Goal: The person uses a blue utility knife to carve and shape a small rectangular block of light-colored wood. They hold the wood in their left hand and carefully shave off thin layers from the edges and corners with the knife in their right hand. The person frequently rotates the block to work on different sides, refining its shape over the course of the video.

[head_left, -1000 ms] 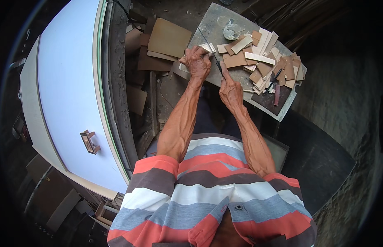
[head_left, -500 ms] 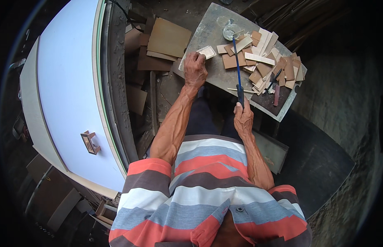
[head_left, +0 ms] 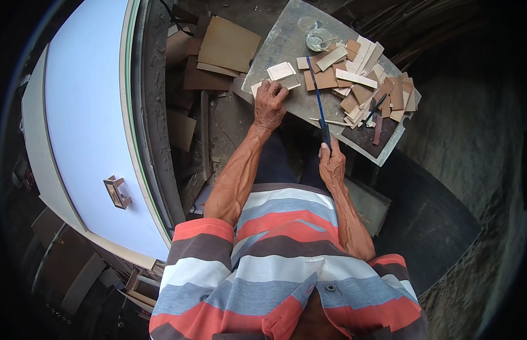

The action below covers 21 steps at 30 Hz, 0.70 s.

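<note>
At the left edge of the small worktable, my left hand (head_left: 270,105) is closed, its curled fingers pressing on a pale wooden strip (head_left: 289,83). Just beyond those fingers lies a small whitish rectangular piece (head_left: 280,71). The dark handle of a long, narrow blue saw (head_left: 318,99), seen edge-on, is gripped in my right hand (head_left: 332,163). Its blade points away over the table, to the right of my left hand, with the tip near the cut wood pieces. Whether the blade touches anything cannot be made out.
Tan and brown wood offcuts (head_left: 362,79) are heaped on the worktable (head_left: 300,34), beside a cup of pale paste (head_left: 318,39). A reddish stick (head_left: 378,130) lies near the right corner. To my left stands a large white panel (head_left: 88,113) with a small brown box-like frame (head_left: 117,192) on it.
The saw's tip has swung left toward my left hand. My left hand's fingers have shifted off the whitish piece, which now shows more fully, and rest on the strip. The view has shifted slightly.
</note>
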{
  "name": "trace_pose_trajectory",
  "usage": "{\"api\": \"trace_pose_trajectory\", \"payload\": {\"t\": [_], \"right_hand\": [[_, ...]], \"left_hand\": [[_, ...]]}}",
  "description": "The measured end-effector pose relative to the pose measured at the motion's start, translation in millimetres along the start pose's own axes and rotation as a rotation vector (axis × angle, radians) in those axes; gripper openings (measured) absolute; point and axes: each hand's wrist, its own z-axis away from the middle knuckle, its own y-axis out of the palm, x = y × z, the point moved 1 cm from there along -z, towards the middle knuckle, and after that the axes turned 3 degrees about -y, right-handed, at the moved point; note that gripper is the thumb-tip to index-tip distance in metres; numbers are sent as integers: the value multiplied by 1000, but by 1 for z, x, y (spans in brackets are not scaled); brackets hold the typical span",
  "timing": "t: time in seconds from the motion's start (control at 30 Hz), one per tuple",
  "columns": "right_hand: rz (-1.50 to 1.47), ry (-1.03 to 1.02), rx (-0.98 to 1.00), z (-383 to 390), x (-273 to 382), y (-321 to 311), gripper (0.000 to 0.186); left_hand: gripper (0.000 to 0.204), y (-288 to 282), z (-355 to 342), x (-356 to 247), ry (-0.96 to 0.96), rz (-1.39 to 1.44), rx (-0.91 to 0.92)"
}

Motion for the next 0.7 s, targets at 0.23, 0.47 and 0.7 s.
{"api": "trace_pose_trajectory", "payload": {"t": [0.23,0.47,0.7], "right_hand": [[1,-50,32,-5,3,4,36],[31,-78,60,-32,20,13,34],[42,-130,54,-67,31,24,34]], "left_hand": [[22,2,1,4,13,-48,15],[22,-4,-15,3,-84,-78,-35],[19,-7,-34,13,-136,-121,-29]]}}
